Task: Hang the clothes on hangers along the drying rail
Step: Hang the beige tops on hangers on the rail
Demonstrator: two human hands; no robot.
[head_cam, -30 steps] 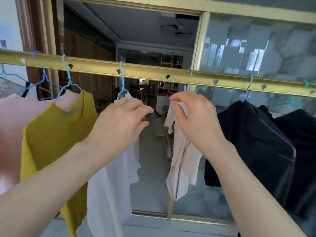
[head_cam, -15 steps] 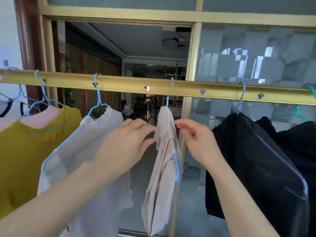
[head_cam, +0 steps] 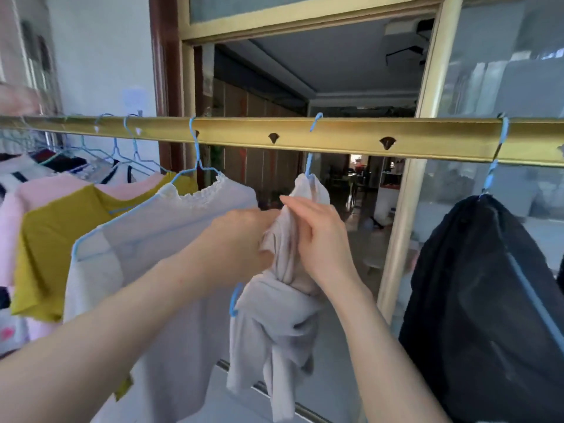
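Observation:
A gold drying rail [head_cam: 335,137] runs across the view at head height. From it a blue wire hanger [head_cam: 310,166] carries a bunched beige garment [head_cam: 274,325], its lower loop showing at the cloth's left edge. My left hand [head_cam: 241,239] grips the garment's left side just below the hanger neck. My right hand [head_cam: 320,236] pinches the cloth on the right side, fingers curled over its folds. Both hands sit close together around the crumpled upper part.
Left of the beige garment hang a white frilled top [head_cam: 158,254], a mustard shirt [head_cam: 58,239] and a pink shirt [head_cam: 39,190] on blue hangers. A black garment [head_cam: 488,300] hangs to the right. A gold door frame post [head_cam: 406,209] stands behind.
My view has swung left and closer. Both hands have closed in from either side of the beige garment and now hold its upper part, which is more bunched.

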